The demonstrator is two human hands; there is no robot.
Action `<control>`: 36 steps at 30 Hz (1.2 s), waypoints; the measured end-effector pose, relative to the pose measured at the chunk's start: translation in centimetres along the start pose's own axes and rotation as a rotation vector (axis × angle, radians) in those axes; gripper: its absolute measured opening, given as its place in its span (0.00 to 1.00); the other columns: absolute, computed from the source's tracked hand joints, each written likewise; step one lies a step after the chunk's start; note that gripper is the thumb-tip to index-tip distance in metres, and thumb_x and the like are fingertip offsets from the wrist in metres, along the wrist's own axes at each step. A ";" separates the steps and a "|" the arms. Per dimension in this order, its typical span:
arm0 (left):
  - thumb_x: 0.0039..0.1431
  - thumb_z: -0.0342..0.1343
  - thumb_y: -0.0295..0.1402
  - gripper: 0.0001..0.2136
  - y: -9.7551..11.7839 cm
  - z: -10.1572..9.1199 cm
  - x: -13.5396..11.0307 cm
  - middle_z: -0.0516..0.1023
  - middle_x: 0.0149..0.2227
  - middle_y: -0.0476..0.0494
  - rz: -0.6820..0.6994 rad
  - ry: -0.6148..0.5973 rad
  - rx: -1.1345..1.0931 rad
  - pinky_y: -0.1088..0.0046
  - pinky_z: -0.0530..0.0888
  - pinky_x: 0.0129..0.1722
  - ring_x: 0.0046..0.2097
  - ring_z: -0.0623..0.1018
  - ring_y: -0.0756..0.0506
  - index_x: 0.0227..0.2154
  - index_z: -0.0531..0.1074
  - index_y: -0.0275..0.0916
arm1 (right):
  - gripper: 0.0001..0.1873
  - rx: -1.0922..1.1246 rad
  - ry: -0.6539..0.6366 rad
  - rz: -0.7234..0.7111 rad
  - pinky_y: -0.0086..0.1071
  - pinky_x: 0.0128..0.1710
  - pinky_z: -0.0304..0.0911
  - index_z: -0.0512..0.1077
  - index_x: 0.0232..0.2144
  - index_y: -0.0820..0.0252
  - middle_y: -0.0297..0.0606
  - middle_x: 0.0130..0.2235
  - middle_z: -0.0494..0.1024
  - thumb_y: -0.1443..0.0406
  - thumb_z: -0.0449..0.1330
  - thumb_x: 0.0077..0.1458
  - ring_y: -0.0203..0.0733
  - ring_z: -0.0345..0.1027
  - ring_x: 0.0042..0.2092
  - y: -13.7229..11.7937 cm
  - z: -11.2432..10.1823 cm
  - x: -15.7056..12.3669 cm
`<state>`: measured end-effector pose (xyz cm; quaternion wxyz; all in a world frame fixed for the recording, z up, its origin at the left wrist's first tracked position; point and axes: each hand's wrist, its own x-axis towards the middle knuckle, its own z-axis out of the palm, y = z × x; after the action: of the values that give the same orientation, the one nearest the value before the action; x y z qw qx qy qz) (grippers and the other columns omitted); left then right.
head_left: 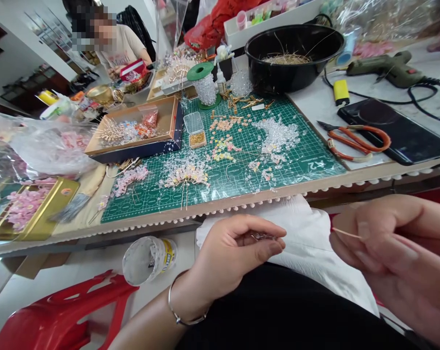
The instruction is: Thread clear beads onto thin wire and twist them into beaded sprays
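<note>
Over my lap, my left hand (234,257) is closed, its fingers curled around small clear beads (260,236) that are mostly hidden. Off to the right, my right hand (395,257) pinches a thin gold-coloured wire (346,234) between thumb and fingers. The hands are apart. Above them, the green cutting mat (220,192) carries a beaded hair comb (186,176) with long metal prongs and a pink beaded piece (132,179). Also on the mat are a heap of clear beads (278,136), small peach flowers (227,124) and a little box of gold beads (197,139).
Pliers with orange handles (365,138), a dark phone (398,129) and a glue gun (387,68) lie right. Behind stand a black basin (293,73) and a bead spool (205,87). At left are an open box (140,124) and a gold tin (47,209). A person (123,46) sits opposite.
</note>
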<state>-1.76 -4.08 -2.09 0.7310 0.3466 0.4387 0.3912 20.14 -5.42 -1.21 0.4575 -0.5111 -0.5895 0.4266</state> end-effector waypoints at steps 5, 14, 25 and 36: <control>0.49 0.73 0.28 0.07 -0.1 0.2 0.0 0.84 0.30 0.46 -0.065 -0.069 -0.143 0.79 0.77 0.35 0.31 0.81 0.52 0.33 0.83 0.38 | 0.03 -0.325 -0.147 -0.276 0.32 0.17 0.61 0.69 0.35 0.48 0.35 0.31 0.72 0.64 0.60 0.61 0.41 0.66 0.26 -0.7 0.5 -0.4; 0.52 0.72 0.27 0.07 -0.6 -0.1 -0.2 0.83 0.28 0.48 -0.064 -0.191 -0.244 0.80 0.76 0.34 0.30 0.81 0.53 0.34 0.83 0.39 | 0.08 -0.452 -0.099 -0.487 0.40 0.38 0.74 0.69 0.36 0.48 0.40 0.41 0.71 0.69 0.61 0.56 0.46 0.74 0.38 -0.2 1.7 0.1; 0.51 0.73 0.30 0.09 -0.5 -0.2 -0.2 0.82 0.28 0.46 -0.109 -0.207 -0.223 0.78 0.76 0.34 0.30 0.80 0.52 0.34 0.82 0.36 | 0.09 -0.452 -0.137 -0.475 0.38 0.34 0.75 0.68 0.34 0.47 0.39 0.39 0.71 0.69 0.60 0.55 0.44 0.75 0.36 -0.4 1.7 0.1; 0.53 0.70 0.27 0.12 0.7 0.2 -0.9 0.82 0.36 0.47 0.019 -0.125 0.088 0.77 0.77 0.41 0.37 0.82 0.50 0.41 0.80 0.39 | 0.04 -0.365 -0.151 -0.332 0.32 0.31 0.70 0.70 0.33 0.48 0.36 0.39 0.73 0.64 0.59 0.61 0.43 0.73 0.38 0.2 1.6 0.5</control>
<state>-2.06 -4.62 -1.12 0.7373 0.4063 0.4058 0.3558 18.58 -4.95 -1.71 0.3761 -0.4480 -0.7650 0.2694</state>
